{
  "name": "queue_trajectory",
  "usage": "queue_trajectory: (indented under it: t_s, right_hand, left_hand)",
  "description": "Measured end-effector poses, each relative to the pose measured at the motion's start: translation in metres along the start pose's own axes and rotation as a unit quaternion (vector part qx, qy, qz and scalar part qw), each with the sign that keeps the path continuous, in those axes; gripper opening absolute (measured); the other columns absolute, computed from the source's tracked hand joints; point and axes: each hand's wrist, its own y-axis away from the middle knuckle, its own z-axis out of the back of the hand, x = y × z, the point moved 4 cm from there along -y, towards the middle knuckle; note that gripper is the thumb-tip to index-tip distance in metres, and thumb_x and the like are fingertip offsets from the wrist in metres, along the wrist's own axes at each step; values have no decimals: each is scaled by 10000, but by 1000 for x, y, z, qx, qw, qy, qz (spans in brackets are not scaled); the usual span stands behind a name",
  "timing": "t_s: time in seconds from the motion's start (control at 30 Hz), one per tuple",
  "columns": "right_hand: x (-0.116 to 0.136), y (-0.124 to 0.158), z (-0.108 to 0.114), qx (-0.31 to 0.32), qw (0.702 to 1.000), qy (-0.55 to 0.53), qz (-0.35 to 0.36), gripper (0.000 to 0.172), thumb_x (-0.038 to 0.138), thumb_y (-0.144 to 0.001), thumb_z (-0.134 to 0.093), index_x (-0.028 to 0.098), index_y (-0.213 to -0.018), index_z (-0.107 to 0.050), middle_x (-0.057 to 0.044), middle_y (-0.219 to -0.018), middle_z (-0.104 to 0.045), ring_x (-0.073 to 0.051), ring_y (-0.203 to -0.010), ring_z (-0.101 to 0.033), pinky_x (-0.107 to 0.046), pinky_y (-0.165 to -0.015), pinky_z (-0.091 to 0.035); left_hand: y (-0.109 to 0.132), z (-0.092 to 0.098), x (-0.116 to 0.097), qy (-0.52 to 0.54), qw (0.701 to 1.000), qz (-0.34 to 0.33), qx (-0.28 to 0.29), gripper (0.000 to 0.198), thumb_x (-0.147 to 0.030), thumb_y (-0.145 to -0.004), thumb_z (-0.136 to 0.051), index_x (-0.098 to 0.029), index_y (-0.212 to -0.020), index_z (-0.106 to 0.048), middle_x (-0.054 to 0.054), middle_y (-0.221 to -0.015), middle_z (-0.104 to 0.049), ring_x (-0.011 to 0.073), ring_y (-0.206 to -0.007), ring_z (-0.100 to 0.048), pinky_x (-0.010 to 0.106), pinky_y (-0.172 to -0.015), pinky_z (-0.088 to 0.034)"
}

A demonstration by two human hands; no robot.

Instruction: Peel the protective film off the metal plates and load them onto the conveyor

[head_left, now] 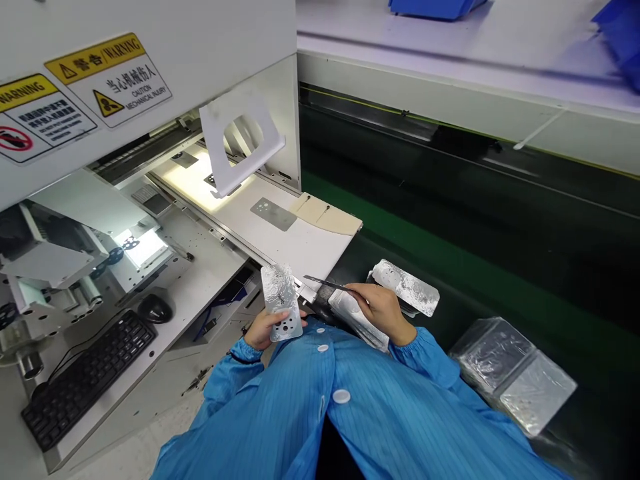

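Note:
My left hand (261, 328) is closed on a thin silvery metal plate (281, 301) with small holes near its lower end, held upright in front of my blue smock. My right hand (380, 309) pinches slim metal tweezers (326, 284) whose tips point left toward the plate. Just under and behind my right hand lie silvery foil-wrapped parts (407, 287). Another flat grey plate (273, 214) lies on the white machine table (300, 247) ahead.
A white machine housing with warning labels (107, 80) looms at left, a tilted white bracket (240, 143) under it. A black keyboard (85, 377) and mouse (155, 308) sit lower left. A dark green conveyor belt (450, 253) runs right; wrapped stacks (515, 373) lie on it.

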Motion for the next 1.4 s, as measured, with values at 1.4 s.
queue_trajectory:
  t_s: [1.4]
  right_hand:
    - [-14, -13, -8, -26, 998, 34, -50, 230, 213, -934, -457, 189, -1028, -666, -37, -954, -732, -174, -832, -694, -285, -701, -556]
  left_hand:
    - [-11, -13, 6, 3, 1000, 5, 19, 345, -325, -707, -723, -83, -950, -684, 187, -969, -727, 315, -822, -711, 433, -761, -532]
